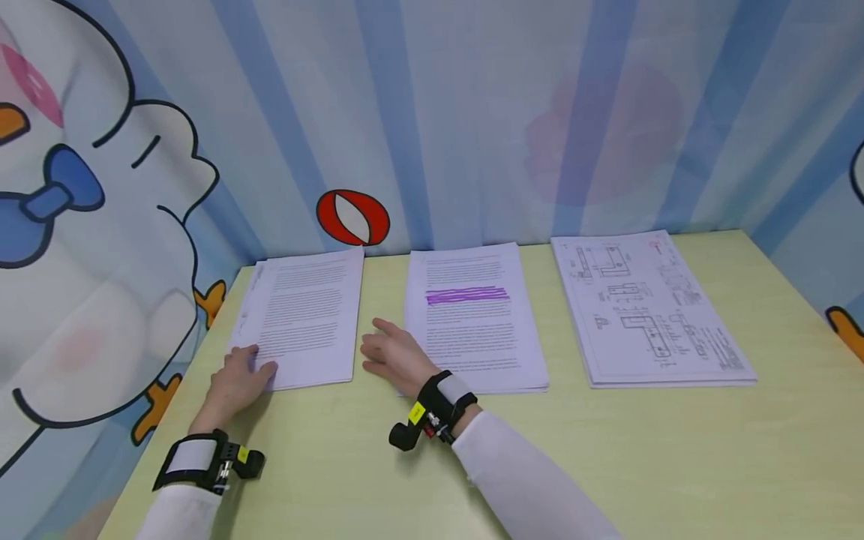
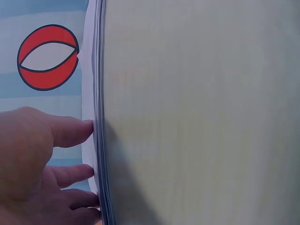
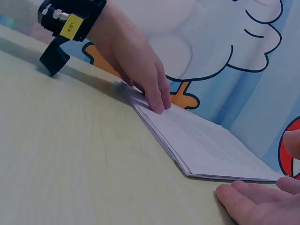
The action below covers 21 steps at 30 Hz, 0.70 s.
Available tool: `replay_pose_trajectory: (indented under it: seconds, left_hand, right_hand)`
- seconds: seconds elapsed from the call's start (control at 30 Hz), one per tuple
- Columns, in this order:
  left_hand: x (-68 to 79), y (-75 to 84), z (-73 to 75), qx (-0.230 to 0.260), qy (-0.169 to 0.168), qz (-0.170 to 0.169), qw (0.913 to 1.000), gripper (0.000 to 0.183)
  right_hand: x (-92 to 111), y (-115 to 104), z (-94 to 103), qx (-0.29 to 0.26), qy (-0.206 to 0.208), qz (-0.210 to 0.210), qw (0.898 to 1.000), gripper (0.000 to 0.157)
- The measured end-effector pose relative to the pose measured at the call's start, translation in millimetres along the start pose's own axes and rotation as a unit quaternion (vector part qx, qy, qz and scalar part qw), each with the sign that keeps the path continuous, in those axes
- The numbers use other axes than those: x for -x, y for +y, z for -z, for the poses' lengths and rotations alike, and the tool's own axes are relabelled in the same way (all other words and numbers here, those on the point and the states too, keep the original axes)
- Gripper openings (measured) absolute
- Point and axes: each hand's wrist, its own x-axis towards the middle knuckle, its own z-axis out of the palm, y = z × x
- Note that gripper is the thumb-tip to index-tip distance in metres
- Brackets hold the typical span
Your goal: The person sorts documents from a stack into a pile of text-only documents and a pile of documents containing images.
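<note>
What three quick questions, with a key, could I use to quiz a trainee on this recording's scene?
1. How many paper stacks lie on the table?
2. True or false: in the right wrist view, the left hand touches the leftmost stack.
3. In the head view, which colour are the scribbled lines across the middle stack? A) green B) purple C) orange

Key: 1. Three. 2. True. 3. B.
</note>
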Motion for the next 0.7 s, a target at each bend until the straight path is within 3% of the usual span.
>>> replay_pose_trajectory:
  seconds: [0.23, 0.33, 0.53, 0.7]
  left_hand:
    - [2.8, 9.3, -2.6, 0.006, -0.009, 0.007, 0.9999, 0.066]
    - [4.8, 13.1, -3.3, 0.006, -0.010, 0.006, 0.9999, 0.065]
    - [6.1, 22.7, -6.9, 0.016, -0.014, -0.011, 0.9997, 0.065]
    - [9.0, 33.5, -12.9, 0.020, -0.013, -0.027, 0.9993, 0.064]
  right_hand:
    - [-6.4, 0.9, 3.4, -0.082, -0.006, -0.016, 0.996, 0.066]
    - [-7.8, -1.1, 1.5, -0.065, -0.014, -0.023, 0.998, 0.067]
    - [-12.8, -6.8, -4.5, 0.029, -0.009, -0.025, 0.999, 0.059]
    - [-16.7, -5.1, -3.7, 0.018, 0.011, -0.022, 1.000, 0.047]
